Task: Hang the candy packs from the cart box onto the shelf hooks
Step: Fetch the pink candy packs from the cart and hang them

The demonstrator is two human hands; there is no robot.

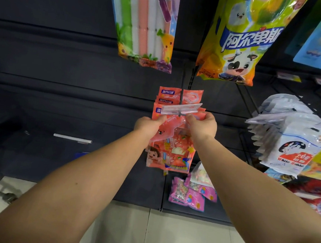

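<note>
A pink-red candy pack with a cartoon child on it hangs between my hands at the tip of a dark shelf hook. My left hand pinches its top left corner and my right hand pinches its top right corner. Both hands sit just under the hook's clear price tag holder. Several matching pink-red packs hang behind on the same hook. The cart box is out of view.
Above hang a pack of coloured sticks and a yellow-green lollipop bag. White rabbit candy bags crowd hooks at the right. Small pink packs hang lower down. The back panel is dark, with a white tag strip at left.
</note>
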